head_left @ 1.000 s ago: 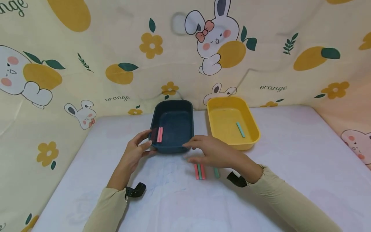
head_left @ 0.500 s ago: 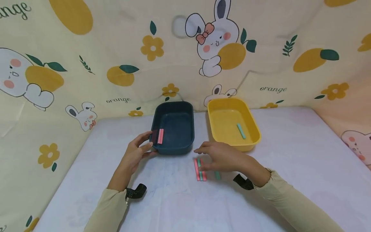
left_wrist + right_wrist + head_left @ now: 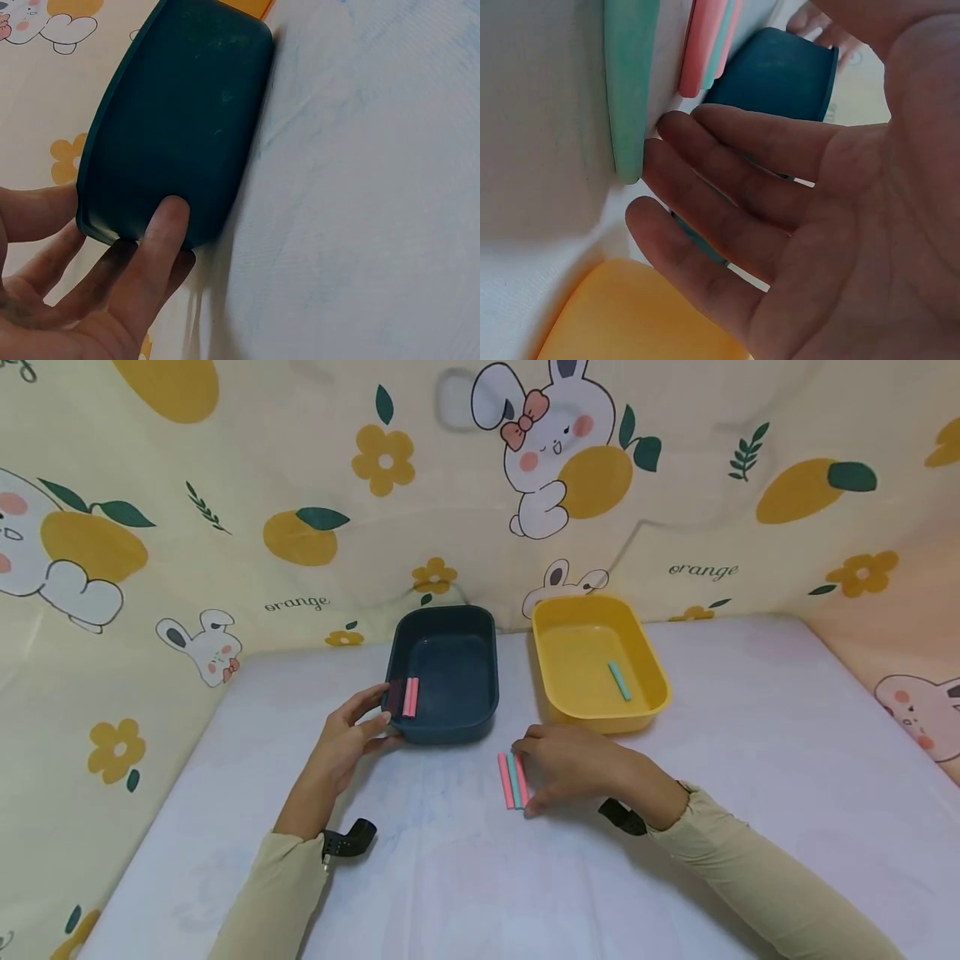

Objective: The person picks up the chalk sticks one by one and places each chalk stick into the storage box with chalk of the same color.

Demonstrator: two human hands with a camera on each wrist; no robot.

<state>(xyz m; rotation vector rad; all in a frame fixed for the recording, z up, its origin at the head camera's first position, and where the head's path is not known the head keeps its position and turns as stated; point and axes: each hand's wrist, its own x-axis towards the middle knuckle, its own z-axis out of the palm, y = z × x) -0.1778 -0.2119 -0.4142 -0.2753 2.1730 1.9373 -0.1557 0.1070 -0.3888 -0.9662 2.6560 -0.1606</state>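
Observation:
My left hand point(image 3: 348, 739) grips the near left corner of a dark blue bin point(image 3: 456, 731); the left wrist view shows its fingers against the bin's wall point(image 3: 172, 112). Two pink chalk sticks point(image 3: 410, 697) lie side by side in this bin. In front of it, on the white cloth, a pink chalk stick point(image 3: 506, 781), a green chalk stick point(image 3: 513, 781) and another pink chalk stick point(image 3: 522, 783) lie in a row. My right hand point(image 3: 573, 768) reaches over the row's right end, fingertips close to the ends of the right pink stick. Another green chalk stick point(image 3: 630, 90) shows beside its fingertips in the right wrist view.
A yellow bin point(image 3: 607, 724) stands right of the blue one, with one light green chalk stick point(image 3: 619, 681) inside. Behind both bins hangs a printed curtain point(image 3: 450, 510). The white cloth point(image 3: 450, 877) spreads across the table.
My right hand has moved from beside the blue bin's near right corner back toward me and slightly right, down to the chalk row. The left hand keeps its hold on the bin.

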